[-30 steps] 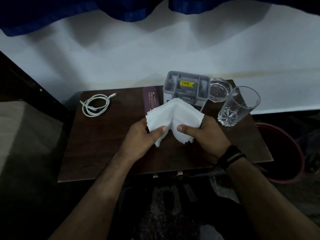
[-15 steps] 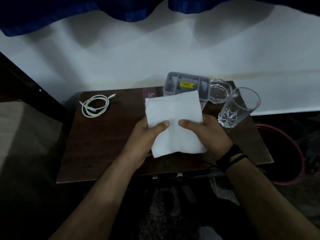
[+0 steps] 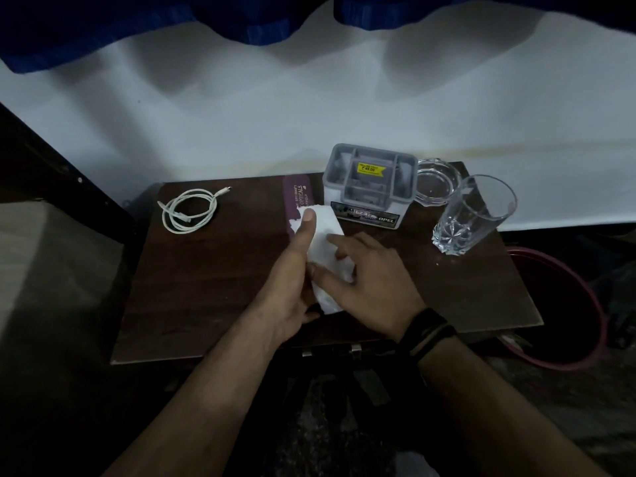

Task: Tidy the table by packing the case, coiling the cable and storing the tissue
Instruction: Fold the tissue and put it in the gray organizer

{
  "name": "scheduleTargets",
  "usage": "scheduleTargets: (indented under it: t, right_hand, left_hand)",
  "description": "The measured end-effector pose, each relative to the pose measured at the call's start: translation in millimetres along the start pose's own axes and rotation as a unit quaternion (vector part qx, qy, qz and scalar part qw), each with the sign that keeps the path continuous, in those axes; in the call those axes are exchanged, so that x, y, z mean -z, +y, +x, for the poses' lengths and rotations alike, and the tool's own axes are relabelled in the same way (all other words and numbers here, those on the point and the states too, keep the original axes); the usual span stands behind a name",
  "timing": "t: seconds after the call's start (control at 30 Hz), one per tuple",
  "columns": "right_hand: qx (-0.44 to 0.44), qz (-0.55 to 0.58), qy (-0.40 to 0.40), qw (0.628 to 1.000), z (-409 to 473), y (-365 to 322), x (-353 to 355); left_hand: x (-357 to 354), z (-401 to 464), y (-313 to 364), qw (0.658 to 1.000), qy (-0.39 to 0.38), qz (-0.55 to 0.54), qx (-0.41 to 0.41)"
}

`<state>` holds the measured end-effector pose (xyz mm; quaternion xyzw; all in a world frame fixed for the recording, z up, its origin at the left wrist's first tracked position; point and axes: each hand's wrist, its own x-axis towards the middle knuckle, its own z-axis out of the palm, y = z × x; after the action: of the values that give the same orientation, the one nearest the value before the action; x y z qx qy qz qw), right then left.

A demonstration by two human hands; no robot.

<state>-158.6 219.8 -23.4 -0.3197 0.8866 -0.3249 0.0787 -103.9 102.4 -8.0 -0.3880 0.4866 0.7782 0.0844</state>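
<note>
Folded white tissue (image 3: 323, 235), coiled cable (image 3: 188, 210), purple case (image 3: 298, 201)

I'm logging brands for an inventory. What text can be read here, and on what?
"OPTICALS": purple case; the smaller print beside it is unreadable.
"OPEL": label on the front of the grey organiser box; the rest is blurred.
"49.00": yellow price sticker; the line above is too small.

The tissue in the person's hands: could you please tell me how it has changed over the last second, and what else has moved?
The tissue went from bunched, to spread flat half a second ago, to folded into a narrow strip now. The left hand grips it with the thumb on top; the right hand presses from the side. The cable, purple case, grey organiser, glass dish and tumbler stayed put.
</note>
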Motion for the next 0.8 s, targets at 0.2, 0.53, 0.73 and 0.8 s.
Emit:
scheduleTargets:
  t: [0.2, 0.53, 0.73, 0.8]
  right_hand:
    - [0.009, 0.183, 0.055, 0.982, 3.6, 7.4, 2.3]
    - [-0.203, 0.504, -0.019, 0.839, 9.7, -4.1, -7.6]
    - [-0.206, 0.458, -0.042, 0.863, 13.2, 18.2, 7.7]
    - [-0.221, 0.471, -0.042, 0.853, 12.7, 21.7, 9.9]
  left_hand:
    - [3.2, 1.7, -0.1, 0.996, 0.021, -0.027, -0.078]
    - [-10.8, -1.8, -6.6, 0.991, -0.002, 0.008, -0.132]
    - [6.0, 3.2, -0.2, 0.99, 0.002, 0.014, -0.142]
    - [12.4, 5.4, 0.5, 0.99, -0.022, 0.046, -0.135]
